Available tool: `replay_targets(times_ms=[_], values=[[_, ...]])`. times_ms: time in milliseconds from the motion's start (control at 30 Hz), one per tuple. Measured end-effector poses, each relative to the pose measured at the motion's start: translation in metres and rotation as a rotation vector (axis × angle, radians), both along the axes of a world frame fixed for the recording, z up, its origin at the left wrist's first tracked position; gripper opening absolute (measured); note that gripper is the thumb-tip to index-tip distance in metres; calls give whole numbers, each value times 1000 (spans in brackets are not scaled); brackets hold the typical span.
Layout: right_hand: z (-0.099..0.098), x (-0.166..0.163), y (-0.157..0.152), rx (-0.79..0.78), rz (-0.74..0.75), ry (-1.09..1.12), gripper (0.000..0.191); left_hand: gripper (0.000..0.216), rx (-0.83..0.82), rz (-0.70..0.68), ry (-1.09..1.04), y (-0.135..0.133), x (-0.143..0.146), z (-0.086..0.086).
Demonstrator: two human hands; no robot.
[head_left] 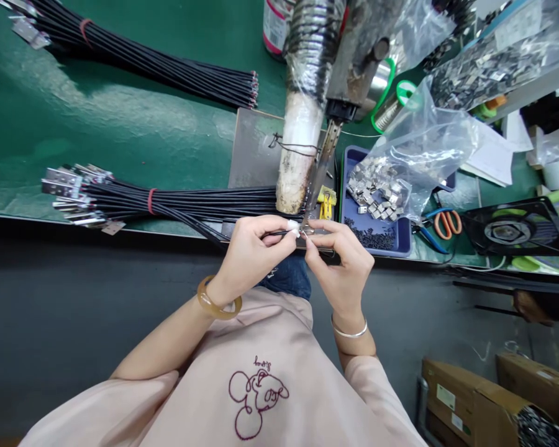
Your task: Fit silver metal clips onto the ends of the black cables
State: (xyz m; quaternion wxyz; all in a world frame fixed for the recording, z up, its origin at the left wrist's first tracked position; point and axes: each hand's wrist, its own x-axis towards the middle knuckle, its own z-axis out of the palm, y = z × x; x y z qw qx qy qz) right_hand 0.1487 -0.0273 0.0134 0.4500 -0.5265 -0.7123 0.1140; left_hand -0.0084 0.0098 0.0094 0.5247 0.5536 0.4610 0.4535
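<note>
My left hand (259,245) pinches the end of a black cable (279,234) between thumb and fingers. Facing it, my right hand (342,257) is closed on a small metal connector (309,230), partly covered by the fingertips. Both hands meet at the bench edge, just under the tip of a mounted soldering iron (323,155). Left of them, a bundle of black cables (190,202) with metal plugs at its far end is tied by a red band (151,201). Some of its near ends are hidden behind my left hand.
A white fume hose (300,124) hangs beside the iron. To the right stand a blue tray (404,245) with a bag of metal shells (377,192), pliers (431,233), orange-handled scissors (447,223) and a black fan (512,231). Another cable bundle (158,62) lies behind.
</note>
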Motion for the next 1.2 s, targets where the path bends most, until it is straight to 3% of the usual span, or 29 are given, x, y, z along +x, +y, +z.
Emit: replay_targets(times_ms=[300,767,1200], values=[[0,0,-6,-13,31,-86,16,17,-20,-51,81,-1,-3,-3],[3,-2,-3,20,-8,-49,15,17,-6,2,15,1,0,1],[-1,-1,-8,15,7,-61,16,20,-2,-72,87,-1,-4,-5]])
